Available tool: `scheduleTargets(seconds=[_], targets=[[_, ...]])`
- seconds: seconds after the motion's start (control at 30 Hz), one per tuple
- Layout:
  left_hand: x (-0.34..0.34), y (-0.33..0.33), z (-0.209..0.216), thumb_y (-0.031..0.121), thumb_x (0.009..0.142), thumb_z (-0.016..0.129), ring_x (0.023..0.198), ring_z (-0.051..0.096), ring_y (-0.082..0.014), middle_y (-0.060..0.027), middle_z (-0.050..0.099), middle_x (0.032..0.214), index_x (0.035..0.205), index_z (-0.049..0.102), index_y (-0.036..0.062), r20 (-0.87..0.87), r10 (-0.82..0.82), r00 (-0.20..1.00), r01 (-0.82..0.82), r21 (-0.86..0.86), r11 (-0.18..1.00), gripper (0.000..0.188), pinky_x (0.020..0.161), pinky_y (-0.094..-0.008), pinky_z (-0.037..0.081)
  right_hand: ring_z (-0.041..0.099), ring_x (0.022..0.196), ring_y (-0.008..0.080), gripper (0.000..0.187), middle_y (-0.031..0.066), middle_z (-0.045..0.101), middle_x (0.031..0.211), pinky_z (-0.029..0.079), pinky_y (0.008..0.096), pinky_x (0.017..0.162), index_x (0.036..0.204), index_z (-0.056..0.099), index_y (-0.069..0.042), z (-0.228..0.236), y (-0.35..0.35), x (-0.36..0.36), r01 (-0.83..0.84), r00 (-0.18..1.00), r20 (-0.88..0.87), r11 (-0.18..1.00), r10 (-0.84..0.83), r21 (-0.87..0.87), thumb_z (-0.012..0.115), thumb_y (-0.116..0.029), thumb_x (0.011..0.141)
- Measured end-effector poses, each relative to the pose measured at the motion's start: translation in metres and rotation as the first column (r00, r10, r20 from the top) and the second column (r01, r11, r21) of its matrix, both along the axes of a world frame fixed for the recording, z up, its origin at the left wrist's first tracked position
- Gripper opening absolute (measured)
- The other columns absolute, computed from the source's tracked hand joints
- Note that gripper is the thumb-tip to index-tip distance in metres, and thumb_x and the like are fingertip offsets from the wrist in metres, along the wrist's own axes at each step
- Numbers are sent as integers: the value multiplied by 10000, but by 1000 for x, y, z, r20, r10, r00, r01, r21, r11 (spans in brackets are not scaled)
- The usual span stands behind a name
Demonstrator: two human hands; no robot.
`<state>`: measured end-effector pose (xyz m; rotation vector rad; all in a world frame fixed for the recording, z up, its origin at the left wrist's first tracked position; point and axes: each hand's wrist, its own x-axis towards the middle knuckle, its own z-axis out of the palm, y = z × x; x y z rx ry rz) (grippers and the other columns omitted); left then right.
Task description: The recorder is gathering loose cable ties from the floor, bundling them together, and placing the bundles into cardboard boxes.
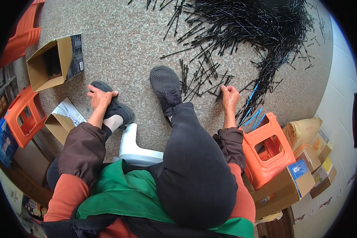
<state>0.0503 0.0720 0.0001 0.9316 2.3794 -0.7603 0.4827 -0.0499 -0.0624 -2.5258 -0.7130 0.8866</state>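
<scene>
Black-trousered knee nearest the lens, on the near side of the pile. Pile of thin black sticks: heaped on the speckled floor, loose ones straying from its near-left side. Right hand at those strays, fingers curled in together (whether a stick is pinched there, cannot tell). Blue strips lie among the pile's near tail. Orange stool nearer than that tail. Left hand well left of the pile, thumb and fingers spread apart, touching a dark shoe. Open carton farther left of the pile.
</scene>
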Motion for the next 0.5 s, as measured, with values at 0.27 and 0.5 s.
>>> scheduleTargets(seconds=[0.27,0.5], targets=[[5,4,6,363,542,818,1131,454,-377,-227,270,1328,1370,23,55,16,45,999,-45,3,999,1189,927,-441,398,484,510,144,204,59,514,544,403,311,516,653,504,3,-14,-11,5,180,981,-91,977,-170,116,530,-178,743],[3,3,3,360,542,817,1135,449,-380,-228,271,1327,1368,22,58,12,41,999,-41,11,999,1186,930,-441,396,438,521,114,221,13,504,539,399,288,552,747,578,6,-4,38,-9,6,982,180,963,-57,270,606,-212,765]])
